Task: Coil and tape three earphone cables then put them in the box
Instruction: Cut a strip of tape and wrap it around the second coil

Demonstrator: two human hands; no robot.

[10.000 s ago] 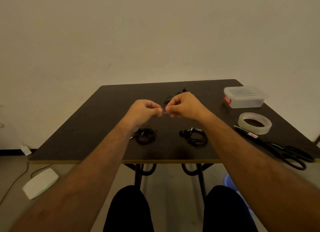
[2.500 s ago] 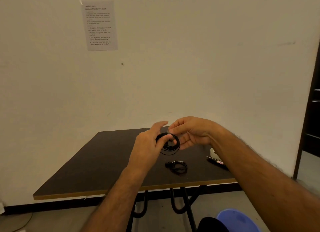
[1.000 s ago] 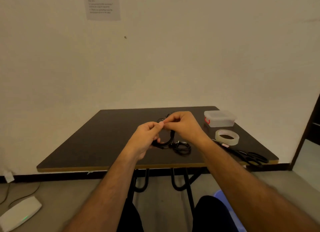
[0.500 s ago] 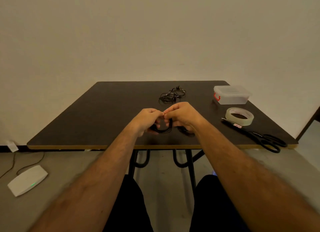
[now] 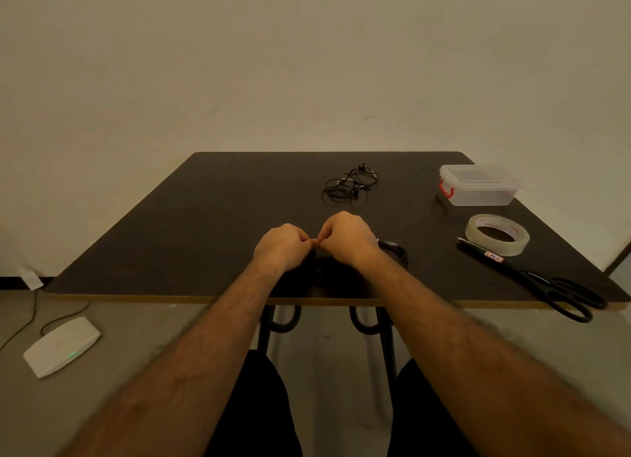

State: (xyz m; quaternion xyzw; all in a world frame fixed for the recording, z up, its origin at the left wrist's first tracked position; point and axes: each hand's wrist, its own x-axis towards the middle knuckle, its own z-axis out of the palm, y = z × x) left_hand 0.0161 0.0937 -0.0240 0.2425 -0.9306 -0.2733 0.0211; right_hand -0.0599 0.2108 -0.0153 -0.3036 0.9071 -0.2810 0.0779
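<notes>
My left hand and my right hand meet with fingertips pinched together, low over the front middle of the dark table. Both are closed on a black coiled earphone cable, which is mostly hidden under them. Just right of my right wrist a second black coiled cable lies on the table. A loose tangled earphone cable sits farther back at the centre. At the back right stands the clear plastic box with a red latch, its lid on.
A roll of clear tape lies right of my hands, with a pen-like tool and black scissors near the front right edge. A white device with a cable sits on the floor at left.
My hands have come down with the coil, from chest height to just above the table near its front edge. The view has tilted down, and the coil is now mostly covered.
</notes>
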